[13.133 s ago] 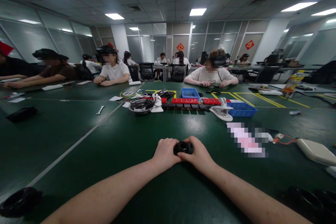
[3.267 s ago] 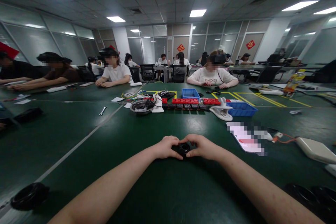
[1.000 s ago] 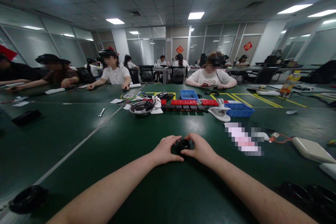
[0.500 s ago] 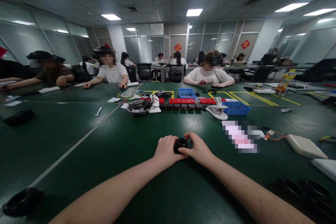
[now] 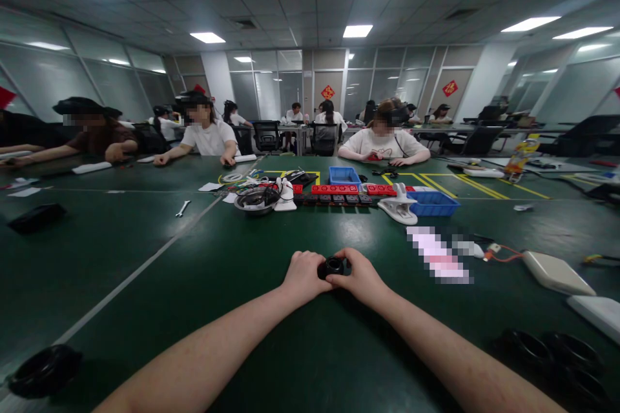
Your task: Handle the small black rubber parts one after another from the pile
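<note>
Left hand (image 5: 304, 276) and right hand (image 5: 362, 279) close partly around a small black ring (image 5: 334, 266) on a green table (image 5: 217, 258), its opening facing up toward the camera; a white clip stand (image 5: 399, 206) sits beyond.

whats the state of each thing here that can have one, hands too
left hand: closed around the ring's left side
right hand: closed around its right side
black ring: held, opening up
wrench: lying flat
front blue bin: open
back blue bin: open
ceiling lights: on
</note>
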The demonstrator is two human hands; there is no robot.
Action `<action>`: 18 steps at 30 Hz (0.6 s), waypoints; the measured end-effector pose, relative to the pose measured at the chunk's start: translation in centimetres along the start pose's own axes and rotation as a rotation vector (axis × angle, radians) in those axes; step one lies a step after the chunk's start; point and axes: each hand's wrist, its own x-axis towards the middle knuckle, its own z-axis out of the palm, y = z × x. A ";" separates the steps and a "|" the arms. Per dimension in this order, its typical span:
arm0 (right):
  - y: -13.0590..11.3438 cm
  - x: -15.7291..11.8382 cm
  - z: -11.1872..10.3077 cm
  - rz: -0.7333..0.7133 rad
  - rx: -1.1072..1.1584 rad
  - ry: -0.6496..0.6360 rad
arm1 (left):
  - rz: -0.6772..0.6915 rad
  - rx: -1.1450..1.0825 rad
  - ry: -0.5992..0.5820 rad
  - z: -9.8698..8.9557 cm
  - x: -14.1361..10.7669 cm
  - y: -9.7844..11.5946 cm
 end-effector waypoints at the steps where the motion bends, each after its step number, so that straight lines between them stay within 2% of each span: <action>1: 0.1 0.1 -0.3 -0.023 0.016 -0.025 | 0.026 -0.020 -0.016 -0.1 0.1 -0.2; 9: 1.2 1.0 -2.4 -0.250 0.201 -0.374 | 0.336 -0.198 -0.202 -1.0 0.7 -2.0; 13: 0.7 1.1 -2.9 -0.244 0.247 -0.506 | 0.348 -0.247 -0.300 -1.3 0.6 -2.3; 18: -0.1 0.7 -3.3 -0.250 0.208 -0.525 | 0.324 -0.290 -0.338 -1.5 0.4 -2.3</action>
